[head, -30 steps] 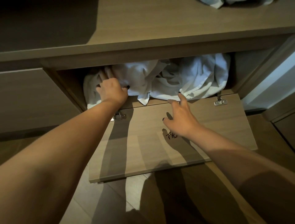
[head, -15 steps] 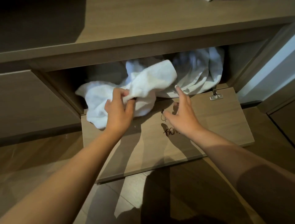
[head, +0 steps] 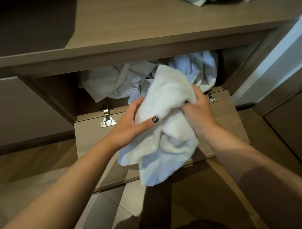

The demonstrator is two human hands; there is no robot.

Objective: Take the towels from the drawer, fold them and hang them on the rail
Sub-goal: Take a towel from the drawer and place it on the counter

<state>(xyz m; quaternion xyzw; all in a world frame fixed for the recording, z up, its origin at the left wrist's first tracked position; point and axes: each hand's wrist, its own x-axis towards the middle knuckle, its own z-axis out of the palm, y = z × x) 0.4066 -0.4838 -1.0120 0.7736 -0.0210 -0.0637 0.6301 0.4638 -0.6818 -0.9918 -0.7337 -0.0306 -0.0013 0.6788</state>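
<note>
A crumpled white towel (head: 165,143) hangs in front of the open compartment, over the folded-down wooden door (head: 88,135). My left hand (head: 130,121) grips its left side, thumb across the cloth. My right hand (head: 198,109) grips the upper right part, fingers curled into the fabric. More rumpled white and pale blue towels (head: 124,81) lie inside the dark compartment behind. No rail is in view.
A wooden countertop (head: 147,29) overhangs the compartment, with a bit of cloth (head: 194,2) at its far edge. Metal hinges (head: 107,117) join the door to the cabinet. A closed cabinet front (head: 24,111) is to the left, a pale wall (head: 277,65) to the right, wooden floor below.
My left hand pulled the white towel out of the compartment and towards me. My right hand rose from the door and took hold of the towel's right side.
</note>
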